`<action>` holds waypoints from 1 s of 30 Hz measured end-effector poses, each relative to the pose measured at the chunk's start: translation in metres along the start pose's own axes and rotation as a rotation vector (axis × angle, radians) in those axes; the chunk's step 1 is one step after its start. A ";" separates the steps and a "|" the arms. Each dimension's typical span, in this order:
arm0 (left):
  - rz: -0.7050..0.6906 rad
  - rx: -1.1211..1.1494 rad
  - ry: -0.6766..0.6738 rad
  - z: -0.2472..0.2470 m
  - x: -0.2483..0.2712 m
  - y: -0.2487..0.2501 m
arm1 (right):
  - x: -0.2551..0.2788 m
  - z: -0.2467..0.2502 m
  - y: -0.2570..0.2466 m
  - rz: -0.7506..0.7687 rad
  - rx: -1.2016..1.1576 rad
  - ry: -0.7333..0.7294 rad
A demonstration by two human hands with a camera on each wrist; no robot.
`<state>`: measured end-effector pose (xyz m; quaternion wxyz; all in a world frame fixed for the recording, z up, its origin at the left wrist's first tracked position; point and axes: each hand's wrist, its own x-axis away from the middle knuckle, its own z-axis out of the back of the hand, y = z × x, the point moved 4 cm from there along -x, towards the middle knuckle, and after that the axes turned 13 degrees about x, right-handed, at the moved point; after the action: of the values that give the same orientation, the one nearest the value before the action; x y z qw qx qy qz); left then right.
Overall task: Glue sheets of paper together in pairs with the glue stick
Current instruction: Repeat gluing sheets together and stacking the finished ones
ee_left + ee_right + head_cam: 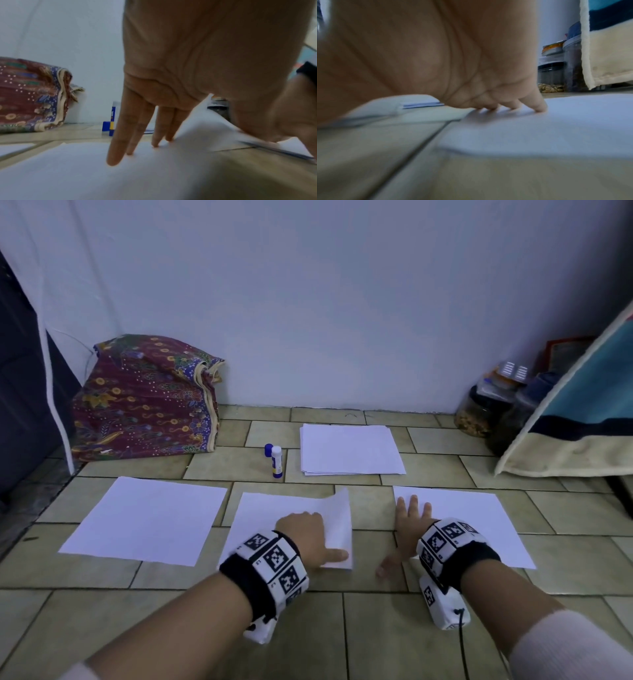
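Paper laid out on the floor for pairing, glue stick parked behind.

The left hand [305,529] rests on the middle sheet [260,518], fingers straight and pressing down while its thumb pins the sheet's raised right edge, probably to keep the paper from sliding. The right hand [409,520] lies flat, fingers spread, on the left corner of the right sheet [479,515], holding nothing. A third sheet [147,518] lies apart at left. The glue stick [276,462] stands upright beside the spare stack [351,449], within reach but clear of the work.
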<state>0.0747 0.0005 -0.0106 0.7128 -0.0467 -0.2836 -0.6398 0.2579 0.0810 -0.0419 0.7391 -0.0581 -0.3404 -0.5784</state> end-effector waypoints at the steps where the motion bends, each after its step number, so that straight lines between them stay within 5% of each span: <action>1: -0.005 -0.033 -0.028 -0.001 -0.002 -0.001 | 0.002 0.004 0.001 0.000 0.000 0.006; 14: -0.098 -0.087 -0.181 -0.003 -0.016 -0.036 | -0.009 0.041 0.019 -0.080 -0.196 0.195; 17: -0.084 -0.093 -0.269 -0.004 -0.018 -0.042 | -0.002 0.065 0.009 -0.087 -0.135 0.467; 20: -0.083 -0.105 -0.280 -0.006 -0.019 -0.043 | -0.001 0.091 -0.026 0.122 -0.365 0.633; 24: -0.077 -0.109 -0.288 -0.008 -0.021 -0.044 | -0.020 0.118 -0.083 0.414 -0.567 0.487; 30: -0.073 -0.097 -0.303 -0.013 -0.029 -0.049 | -0.050 0.145 -0.133 0.477 -0.595 0.426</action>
<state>0.0328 0.0118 -0.0496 0.6352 -0.1665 -0.3581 -0.6637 0.0705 0.1481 -0.0008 0.8567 -0.2251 0.0242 -0.4634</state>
